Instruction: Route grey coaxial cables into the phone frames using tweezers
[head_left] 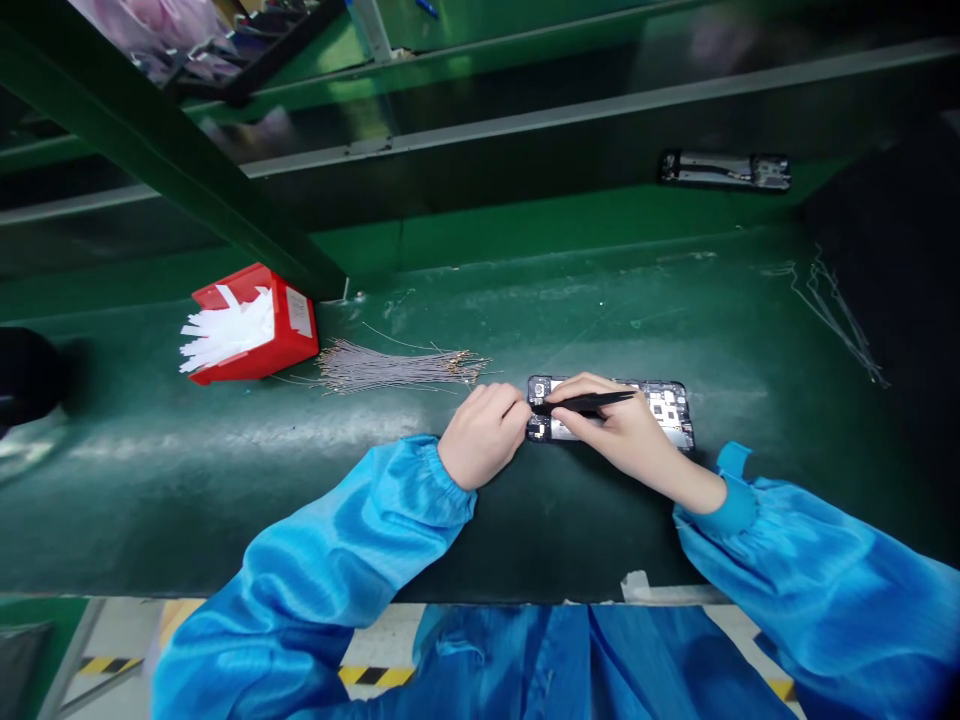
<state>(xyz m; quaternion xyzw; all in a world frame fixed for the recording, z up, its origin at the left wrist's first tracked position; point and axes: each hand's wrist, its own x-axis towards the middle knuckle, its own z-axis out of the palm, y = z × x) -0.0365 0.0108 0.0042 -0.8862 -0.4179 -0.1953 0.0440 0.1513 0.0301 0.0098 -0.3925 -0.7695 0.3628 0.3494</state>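
Observation:
An opened phone lies lengthwise on the green mat, its circuit board and silvery parts showing. My right hand is over its middle, with black tweezers pinched between thumb and fingers, their tip pointing left at the phone's left end. Against that left end rests my left hand, its fingers curled; whatever they may hold is hidden. Just beyond my left hand is a bundle of thin grey cables with golden ends.
At the left a red bin holds white strips. Another opened phone lies on the back ledge at the right. A few loose cables are at the far right. A green post slants down behind the bin.

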